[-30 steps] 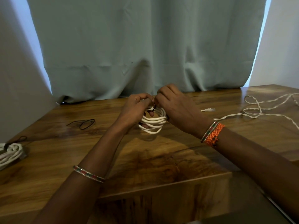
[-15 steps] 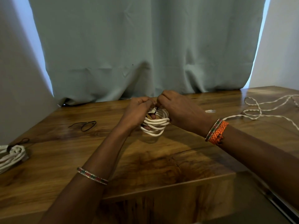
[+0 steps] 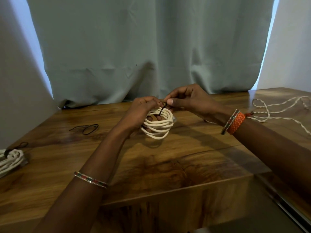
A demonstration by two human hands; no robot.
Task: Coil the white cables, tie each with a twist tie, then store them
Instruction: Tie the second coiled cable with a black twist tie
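A coiled white cable (image 3: pixel 158 126) hangs just above the wooden table (image 3: pixel 168 165) at the middle. My left hand (image 3: pixel 139 113) grips the coil's far side, fingers through its loop. A black twist tie (image 3: pixel 162 109) wraps the top of the coil. My right hand (image 3: pixel 188 100) pinches the tie's upper end between thumb and fingertips. A second coil of white cable (image 3: pixel 10 161), tied with a dark tie, lies at the table's left edge. A loose, uncoiled white cable (image 3: pixel 276 110) sprawls at the far right.
A spare black twist tie (image 3: pixel 87 128) lies on the table left of my hands. A grey-green curtain (image 3: pixel 151 47) hangs along the table's back edge. The table's front edge drops off below my forearms.
My right hand has lifted and turned, so its thumb now shows pinching the tie's end. The coil has tilted with more of its loops showing.
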